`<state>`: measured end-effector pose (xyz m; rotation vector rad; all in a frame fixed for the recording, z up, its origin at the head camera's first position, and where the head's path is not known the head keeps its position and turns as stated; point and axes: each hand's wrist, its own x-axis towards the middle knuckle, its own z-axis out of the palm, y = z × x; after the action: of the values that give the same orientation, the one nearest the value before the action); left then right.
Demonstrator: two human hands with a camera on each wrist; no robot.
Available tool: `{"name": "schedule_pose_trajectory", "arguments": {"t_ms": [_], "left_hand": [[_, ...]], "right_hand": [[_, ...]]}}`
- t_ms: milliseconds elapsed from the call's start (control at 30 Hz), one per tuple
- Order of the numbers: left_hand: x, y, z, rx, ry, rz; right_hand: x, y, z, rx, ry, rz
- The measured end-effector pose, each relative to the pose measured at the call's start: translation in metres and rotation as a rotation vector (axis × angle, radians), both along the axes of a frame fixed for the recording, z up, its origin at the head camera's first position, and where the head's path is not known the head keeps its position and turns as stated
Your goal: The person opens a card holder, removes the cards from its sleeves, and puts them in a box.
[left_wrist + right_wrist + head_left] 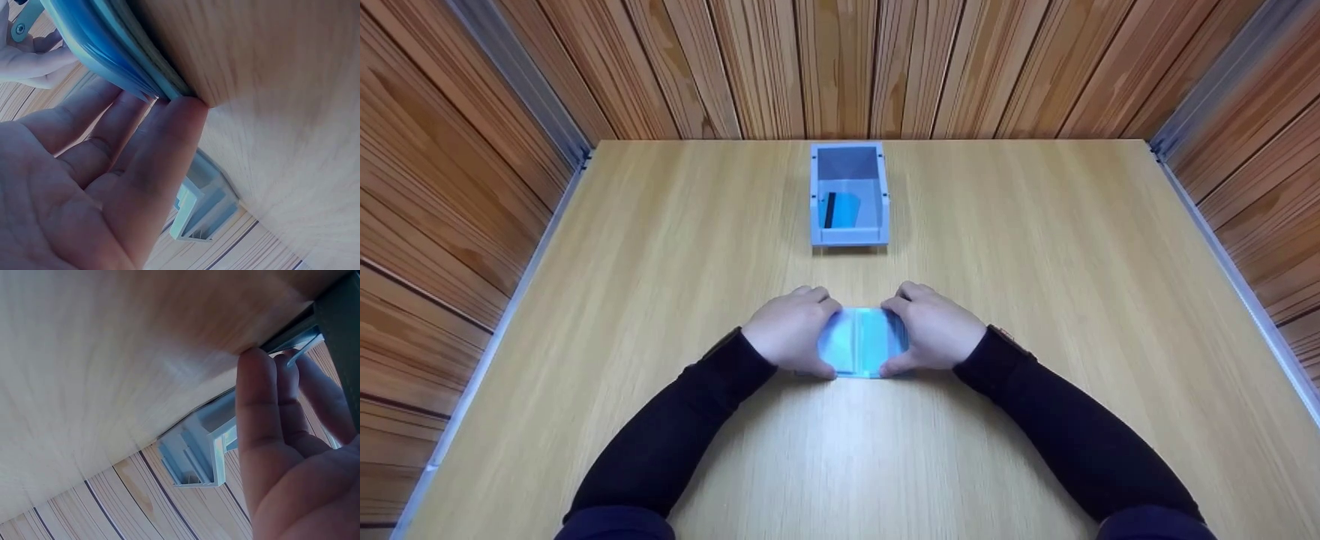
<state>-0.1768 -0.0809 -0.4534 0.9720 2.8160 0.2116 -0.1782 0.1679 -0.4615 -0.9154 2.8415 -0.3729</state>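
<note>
An open card holder (859, 341) with shiny, bluish clear sleeves lies spread on the table, its fold running between my hands. My left hand (795, 330) grips its left side, thumb at the near edge and fingers at the far edge. In the left wrist view, the fingertips meet the layered blue sleeves (107, 50) at their edge. My right hand (937, 326) holds the opposite side in the same manner. From the right wrist, its fingers (259, 394) are seen at a dark cover edge and a thin clear sheet (304, 349).
Beyond the hands stands a grey-blue bin (850, 237), holding a blue card (846, 210) with a black stripe. The wooden table (660, 247) is bordered by plank walls (840, 67) at the back and sides, with metal rails along its side edges.
</note>
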Motion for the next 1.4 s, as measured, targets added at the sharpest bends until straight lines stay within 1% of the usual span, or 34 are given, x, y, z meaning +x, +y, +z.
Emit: {"name": "schedule_pose_trajectory", "arguments": {"t_ms": [467, 633, 800, 1067, 1167, 1400], "left_hand": [[0.0, 0.001, 0.0, -0.005, -0.018, 0.004], [0.0, 0.0, -0.001, -0.003, -0.009, 0.002], [0.0, 0.0, -0.001, 0.003, 0.006, -0.002], [-0.001, 0.0, -0.001, -0.004, 0.003, -0.002], [-0.001, 0.0, -0.001, -0.004, 0.002, 0.0], [-0.001, 0.0, 0.0, 0.003, 0.004, -0.001]], "right_hand": [[0.001, -0.001, 0.002, -0.021, -0.016, -0.013], [0.002, -0.002, 0.004, -0.048, -0.026, -0.016], [0.005, -0.002, 0.007, -0.118, -0.05, -0.017], [0.01, -0.008, 0.014, -0.241, -0.086, -0.027], [0.012, -0.009, 0.016, -0.283, -0.093, -0.012], [0.02, -0.015, 0.018, -0.376, -0.076, 0.07]]}}
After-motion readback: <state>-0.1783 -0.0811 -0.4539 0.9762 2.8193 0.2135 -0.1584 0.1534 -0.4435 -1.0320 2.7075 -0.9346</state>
